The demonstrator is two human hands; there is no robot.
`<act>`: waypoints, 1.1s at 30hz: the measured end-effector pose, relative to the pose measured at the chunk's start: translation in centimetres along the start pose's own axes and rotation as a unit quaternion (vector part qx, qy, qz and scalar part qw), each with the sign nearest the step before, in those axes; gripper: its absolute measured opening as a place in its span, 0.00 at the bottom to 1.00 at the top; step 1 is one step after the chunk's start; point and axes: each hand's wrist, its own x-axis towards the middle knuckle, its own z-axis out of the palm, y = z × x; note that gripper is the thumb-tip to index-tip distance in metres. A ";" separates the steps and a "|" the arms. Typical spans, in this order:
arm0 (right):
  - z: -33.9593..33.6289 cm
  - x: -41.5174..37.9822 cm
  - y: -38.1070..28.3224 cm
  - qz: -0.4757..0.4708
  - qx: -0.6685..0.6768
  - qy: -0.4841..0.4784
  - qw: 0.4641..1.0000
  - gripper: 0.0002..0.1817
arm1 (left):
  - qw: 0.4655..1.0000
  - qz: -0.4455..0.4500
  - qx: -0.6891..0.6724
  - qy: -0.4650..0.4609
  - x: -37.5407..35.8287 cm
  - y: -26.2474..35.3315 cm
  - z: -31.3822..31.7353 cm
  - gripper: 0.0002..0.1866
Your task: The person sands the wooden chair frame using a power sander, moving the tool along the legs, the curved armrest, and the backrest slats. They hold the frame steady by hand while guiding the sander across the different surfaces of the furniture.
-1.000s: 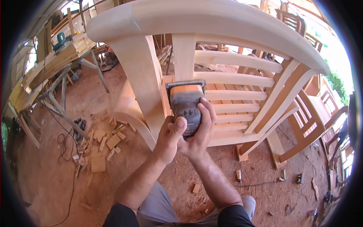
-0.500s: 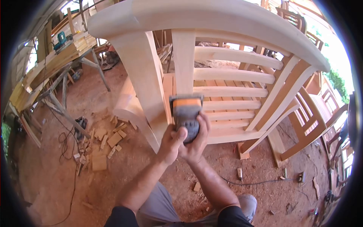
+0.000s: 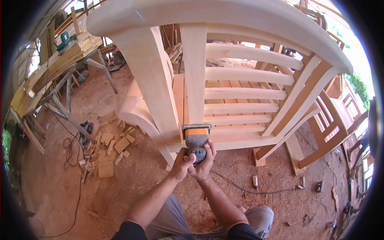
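Both my left hand (image 3: 182,163) and my right hand (image 3: 205,163) are closed around an orange and dark grey power sander (image 3: 197,140), one on each side of its body. The sander's flat pad is against the lower end of a wide upright slat (image 3: 195,76) in the back of a pale wooden bench (image 3: 142,72). Several curved horizontal slats (image 3: 244,93) run to the right of it, between the uprights. The pad's working face is hidden from me.
Wood offcuts (image 3: 116,148) lie in a pile on the dirt floor at left, beside a workbench (image 3: 76,52) with a teal power tool (image 3: 65,39). A cord (image 3: 248,191) crosses the floor near a small tube (image 3: 255,182). More wooden furniture (image 3: 332,128) stands at right.
Both hands have brought the sander down the upright slat to its lower end. The bench also appears slightly shifted as my view changes.
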 end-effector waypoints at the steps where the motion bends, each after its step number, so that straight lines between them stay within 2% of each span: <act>1: 0.0 -0.6 0.3 0.008 0.002 0.001 1.000 0.50 | 1.000 -0.009 0.007 -0.006 -0.1 -0.6 -0.2 0.44; 5: -0.3 -0.4 0.5 0.033 0.010 -0.016 0.999 0.49 | 1.000 0.017 0.004 -0.015 0.3 -0.4 -0.1 0.43; 11: -0.5 -1.8 0.9 0.040 0.010 -0.032 0.999 0.49 | 0.998 -0.041 0.009 -0.038 0.1 -3.4 -1.7 0.41; 16: -1.3 0.0 -1.8 0.062 -0.005 -0.042 0.997 0.44 | 0.997 -0.017 -0.069 0.023 -0.9 -0.2 1.2 0.39; 19: -1.6 -0.8 -3.3 0.058 -0.019 -0.062 0.996 0.46 | 0.997 -0.008 -0.070 0.042 -2.7 1.4 1.5 0.39; 22: -0.7 -2.4 -4.5 0.072 0.005 -0.088 0.993 0.45 | 0.995 -0.049 -0.063 0.065 -4.5 0.8 -0.6 0.38; 28: 2.0 -4.7 -5.0 0.099 0.040 -0.113 0.988 0.44 | 0.995 -0.034 -0.045 0.079 -4.2 -2.0 -5.2 0.33; 33: 3.0 -5.1 -4.4 0.081 0.047 -0.127 0.987 0.45 | 0.995 -0.005 -0.061 0.081 -3.5 -2.3 -6.2 0.31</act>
